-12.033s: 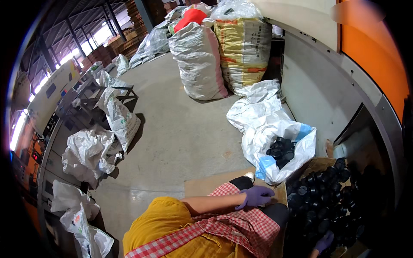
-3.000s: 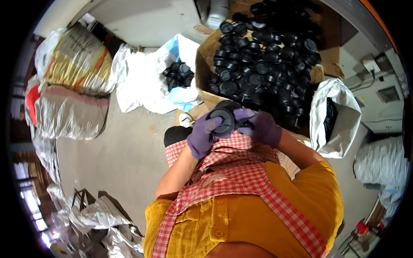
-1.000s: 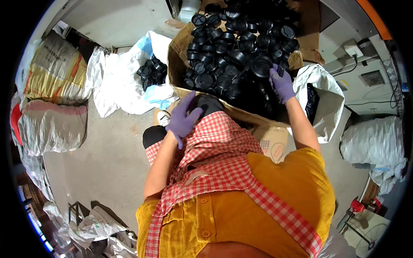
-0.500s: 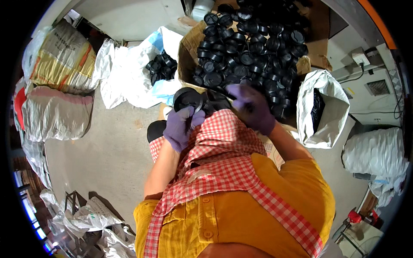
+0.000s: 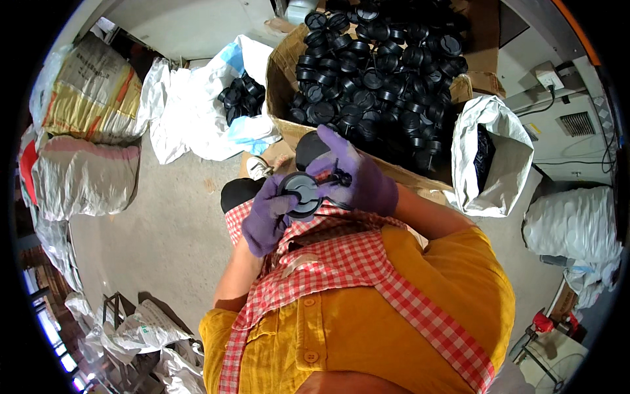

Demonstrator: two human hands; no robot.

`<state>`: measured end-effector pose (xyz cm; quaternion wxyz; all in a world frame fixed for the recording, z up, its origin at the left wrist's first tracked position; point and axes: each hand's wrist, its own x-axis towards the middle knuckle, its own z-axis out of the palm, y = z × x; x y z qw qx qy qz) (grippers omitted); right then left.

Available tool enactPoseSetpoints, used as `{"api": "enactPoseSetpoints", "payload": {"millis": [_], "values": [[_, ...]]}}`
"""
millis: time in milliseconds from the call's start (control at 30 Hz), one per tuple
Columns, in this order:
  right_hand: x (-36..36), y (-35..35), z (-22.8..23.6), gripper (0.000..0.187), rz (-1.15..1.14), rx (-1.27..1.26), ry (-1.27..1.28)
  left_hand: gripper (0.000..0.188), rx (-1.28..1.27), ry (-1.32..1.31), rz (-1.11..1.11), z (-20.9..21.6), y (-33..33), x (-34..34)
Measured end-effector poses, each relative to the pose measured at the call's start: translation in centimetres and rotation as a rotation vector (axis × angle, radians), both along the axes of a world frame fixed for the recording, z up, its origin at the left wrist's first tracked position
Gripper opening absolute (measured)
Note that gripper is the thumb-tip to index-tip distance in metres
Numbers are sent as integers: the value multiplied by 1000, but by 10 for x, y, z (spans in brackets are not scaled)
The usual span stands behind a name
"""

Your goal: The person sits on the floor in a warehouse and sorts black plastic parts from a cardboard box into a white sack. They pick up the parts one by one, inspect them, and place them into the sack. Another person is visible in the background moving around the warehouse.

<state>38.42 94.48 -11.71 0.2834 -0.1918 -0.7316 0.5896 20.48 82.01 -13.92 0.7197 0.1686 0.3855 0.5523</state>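
Note:
In my gloved left hand (image 5: 268, 217), closed on its edge, is a round black plastic cap (image 5: 303, 187), held flat over my lap. My right hand (image 5: 364, 180), in a purple glove too, is close against the cap's right side. Its fingers are bent around a small black piece (image 5: 341, 177) with a thin stem; whether that piece joins the cap I cannot tell. One finger of the right hand sticks out upward. Just beyond my knees stands a cardboard box (image 5: 281, 79) heaped with black round plastic parts (image 5: 374, 79).
An open white sack (image 5: 522, 164) with dark contents stands right of the box. To its left, another white sack (image 5: 177, 118) shows black parts (image 5: 241, 98) at its mouth. Filled sacks (image 5: 85, 174) line the left side; a white bundle (image 5: 571, 223) lies far right.
My right hand has come back from the box edge to the cap. My left hand has drawn lower over my lap, and the dark parts on my knees are no longer visible there.

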Motion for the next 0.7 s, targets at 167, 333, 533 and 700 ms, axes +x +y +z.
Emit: {"api": "enactPoseSetpoints", "payload": {"millis": [167, 333, 533, 700], "values": [[9, 0, -17, 47, 171, 58, -163, 55, -51, -114, 166, 8, -15, 20], [17, -11, -27, 28, 370, 383, -314, 48, -142, 62, 16, 4, -16, 10], [12, -12, -26, 32, 573, -319, -389, 47, 325, 1134, -269, 30, -6, -7], [7, 1, -32, 33, 915, -740, -357, 33, 972, 1442, -367, 51, -7, -16]]}}
